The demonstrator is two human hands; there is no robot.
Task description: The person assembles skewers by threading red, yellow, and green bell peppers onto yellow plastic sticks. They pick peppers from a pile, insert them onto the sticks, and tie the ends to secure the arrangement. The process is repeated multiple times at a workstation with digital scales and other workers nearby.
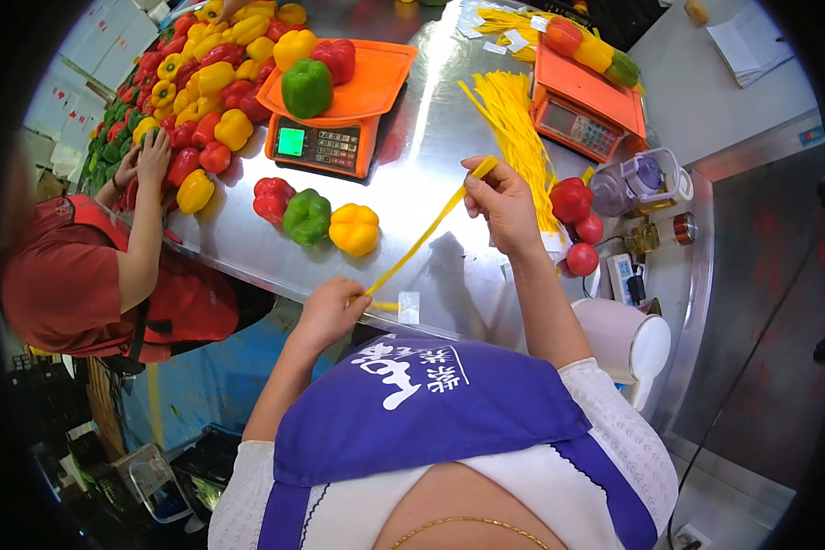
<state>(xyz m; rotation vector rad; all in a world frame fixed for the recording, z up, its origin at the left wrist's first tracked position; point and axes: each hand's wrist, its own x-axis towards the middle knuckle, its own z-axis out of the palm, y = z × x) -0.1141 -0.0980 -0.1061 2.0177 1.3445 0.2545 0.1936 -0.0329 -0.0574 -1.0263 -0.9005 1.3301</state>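
Yellow and thin, a plastic strip (426, 229) is stretched tight between the person's two hands. The right hand (502, 203) is closed on the top end, pinching it with fingers and thumb. The left hand (332, 310) is closed on the bottom end, right at the near edge of the shiny metal table (422, 156). The strip slants up over the table from one hand to the other.

Just beside the right hand lies a big bunch of the same yellow strips (515, 128), fanned out toward the far edge. Near the left hand, a little way in from the near edge, three peppers sit in a row: a red pepper (273, 198), a green pepper (307, 215) and a yellow pepper (354, 228), touching each other.

Behind them stands an orange scale (339, 101) with three more peppers on its tray. A second orange scale (585, 101) stands at the far right side.

At the left edge, another person in red (82, 275) reaches into a big heap of peppers (202, 82).
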